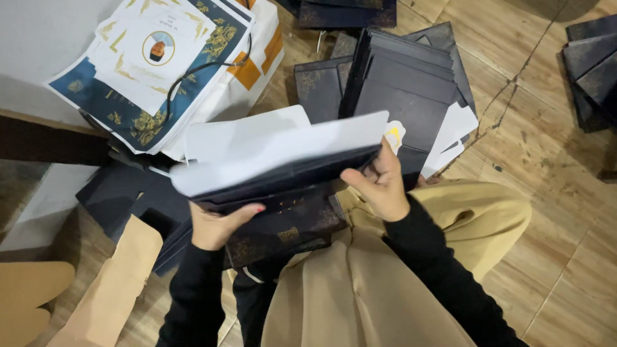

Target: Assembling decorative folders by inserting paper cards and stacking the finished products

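Hands of a seated person, viewed from above, over a lap draped in tan cloth [385,283]. Left hand [215,226], in a black sleeve, is clenched on the lower left edge of a dark, gold-printed folded box blank [283,212], thumb lying on its upper face. Right hand [384,186] grasps the same blank at its right end, fingers curled behind the raised panel and thumb in front. Blank lies across the lap between the two grips, long axis running left to right and rising slightly toward the right; its white inner face [276,151] is tilted up and away from the body. Both hands touch the blank; neither is nearer than the other, each holding one end.

Beside the left forearm, on the wooden floor [553,193], lie tan paper cut-outs [109,283]. Just beyond the held blank stands a leaning stack of dark flat blanks [405,90], touching or nearly touching the raised panel, with white sheets [456,132] tucked at its right. Farther left, a pile of blue, white and gold printed sheets [154,64] rests on a white bag with orange patches [257,64]. More dark blanks [591,64] lie well apart at the far right.
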